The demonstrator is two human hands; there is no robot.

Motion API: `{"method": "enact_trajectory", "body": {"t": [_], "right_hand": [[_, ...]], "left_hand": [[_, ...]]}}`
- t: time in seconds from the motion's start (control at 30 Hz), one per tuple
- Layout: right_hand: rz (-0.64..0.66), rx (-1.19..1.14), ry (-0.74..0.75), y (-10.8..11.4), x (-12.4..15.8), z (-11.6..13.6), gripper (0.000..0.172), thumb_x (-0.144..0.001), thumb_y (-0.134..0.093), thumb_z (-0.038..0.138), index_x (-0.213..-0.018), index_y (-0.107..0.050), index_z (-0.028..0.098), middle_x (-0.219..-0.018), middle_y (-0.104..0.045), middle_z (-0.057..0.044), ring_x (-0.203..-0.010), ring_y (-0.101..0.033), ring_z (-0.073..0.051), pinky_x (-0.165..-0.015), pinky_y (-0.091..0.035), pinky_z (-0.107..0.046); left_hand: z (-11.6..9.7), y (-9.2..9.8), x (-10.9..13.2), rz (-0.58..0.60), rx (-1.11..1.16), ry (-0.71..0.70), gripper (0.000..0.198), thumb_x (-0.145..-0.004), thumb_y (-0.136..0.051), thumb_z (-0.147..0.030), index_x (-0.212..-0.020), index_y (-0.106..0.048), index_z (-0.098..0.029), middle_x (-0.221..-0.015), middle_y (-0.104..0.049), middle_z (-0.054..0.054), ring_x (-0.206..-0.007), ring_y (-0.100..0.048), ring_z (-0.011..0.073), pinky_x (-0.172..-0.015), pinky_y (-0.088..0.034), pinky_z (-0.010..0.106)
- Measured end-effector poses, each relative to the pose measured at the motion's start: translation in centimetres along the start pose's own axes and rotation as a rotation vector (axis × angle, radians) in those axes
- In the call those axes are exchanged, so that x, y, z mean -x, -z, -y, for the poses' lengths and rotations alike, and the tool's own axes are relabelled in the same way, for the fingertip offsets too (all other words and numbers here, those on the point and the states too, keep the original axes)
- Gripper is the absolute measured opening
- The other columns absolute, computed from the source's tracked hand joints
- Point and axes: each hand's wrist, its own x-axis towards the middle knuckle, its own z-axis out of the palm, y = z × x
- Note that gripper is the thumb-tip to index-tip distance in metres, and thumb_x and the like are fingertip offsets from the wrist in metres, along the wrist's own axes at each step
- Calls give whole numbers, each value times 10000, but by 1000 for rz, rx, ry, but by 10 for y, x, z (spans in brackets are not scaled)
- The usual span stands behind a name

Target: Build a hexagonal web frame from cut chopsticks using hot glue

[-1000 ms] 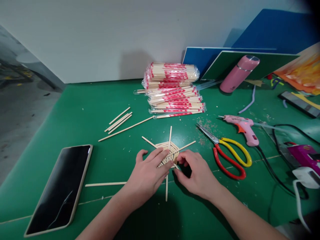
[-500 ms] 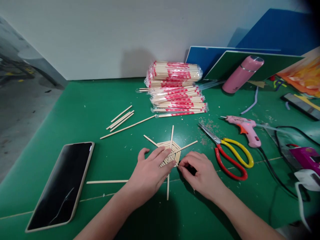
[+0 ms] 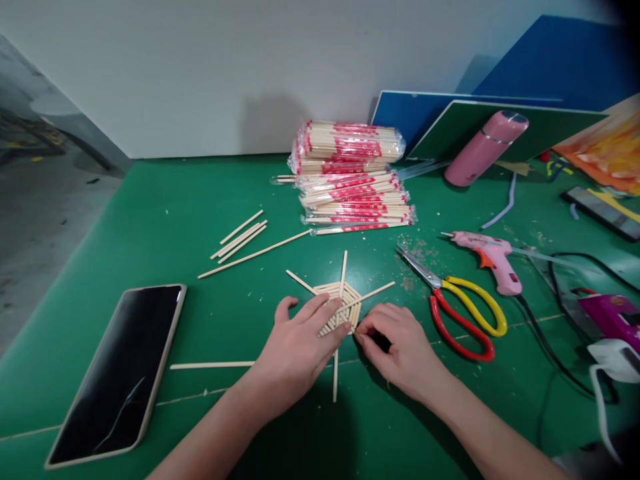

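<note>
A small flat weave of wooden sticks lies on the green table, with long spokes sticking out of it. My left hand lies flat on the weave's near left part, fingers stretched out and pressing it down. My right hand is at the weave's near right edge, its fingers pinched together on a short piece that I cannot make out.
Loose sticks lie at the left and one by my left wrist. A phone rests at front left. Wrapped chopstick bundles sit behind. Scissors, a pink glue gun, cables and a pink flask fill the right.
My right hand has closed in on the weave's near right edge and its fingers have drawn into a pinch. My left hand has stayed on the weave.
</note>
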Motion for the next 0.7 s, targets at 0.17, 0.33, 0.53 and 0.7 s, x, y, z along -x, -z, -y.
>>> {"method": "enact_trajectory", "body": {"t": [0.17, 0.33, 0.53, 0.7], "right_hand": [[-13, 7, 8, -1, 0, 0, 93, -774, -485, 182, -697, -536, 189, -696, -549, -2, -696, -467, -149, -613, -268, -273], [-40, 7, 13, -2, 1, -1, 82, -766, -497, 181, -695, -537, 190, -691, -549, 2, -693, -469, -148, -612, -269, -269], [-74, 5, 30, -3, 2, -2, 62, -749, -517, 179, -690, -535, 188, -675, -544, 9, -680, -471, -141, -611, -274, -260], [-89, -1, 52, -2, 2, -1, 69, -749, -511, 182, -691, -549, 187, -669, -544, 8, -670, -475, -139, -606, -274, -256]], "left_hand": [[0, 1, 1, -12, 19, -2, 281, -861, -361, -237, -1084, -515, -314, -1279, -450, 68, -1161, -372, 264, -810, -236, 493], [-1, 3, 0, -19, 79, 11, 280, -864, -368, -238, -1100, -500, -309, -1272, -458, 48, -1168, -366, 229, -846, -225, 451], [-1, 8, 0, -35, 170, 70, 382, -855, -382, -222, -1235, -361, -261, -1264, -468, 44, -1162, -381, 199, -880, -220, 407], [2, 9, 5, -116, 235, 103, 359, -874, -312, -164, -1216, -381, -247, -1276, -453, 52, -1156, -401, 145, -912, -226, 377]]}}
